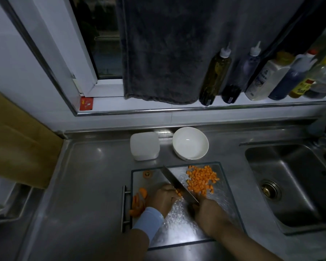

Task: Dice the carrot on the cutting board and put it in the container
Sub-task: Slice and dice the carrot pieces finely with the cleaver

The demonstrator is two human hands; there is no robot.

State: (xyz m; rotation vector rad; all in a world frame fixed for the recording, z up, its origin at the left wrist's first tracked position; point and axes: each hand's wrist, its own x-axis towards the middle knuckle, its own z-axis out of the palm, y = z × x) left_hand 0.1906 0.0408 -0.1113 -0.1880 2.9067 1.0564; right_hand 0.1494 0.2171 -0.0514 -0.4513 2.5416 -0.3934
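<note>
A metal cutting board (228, 196) lies on the steel counter. A pile of diced carrot (201, 180) sits at its far right. Uncut carrot pieces (138, 202) lie at the board's left edge, and a carrot end (147, 174) rests at the far left corner. My left hand (163, 198) holds carrot strips (178, 193) down with curled fingers. My right hand (205, 210) grips the handle of a knife (179, 185), whose blade stands against the strips beside my left fingers. A white bowl (190, 143) and a white square container (144, 146) stand behind the board.
A steel sink (294, 185) lies to the right of the board. Several bottles (256, 76) line the window ledge, beside a hanging dark towel (167, 53). A brown cardboard sheet (17, 144) leans at the left.
</note>
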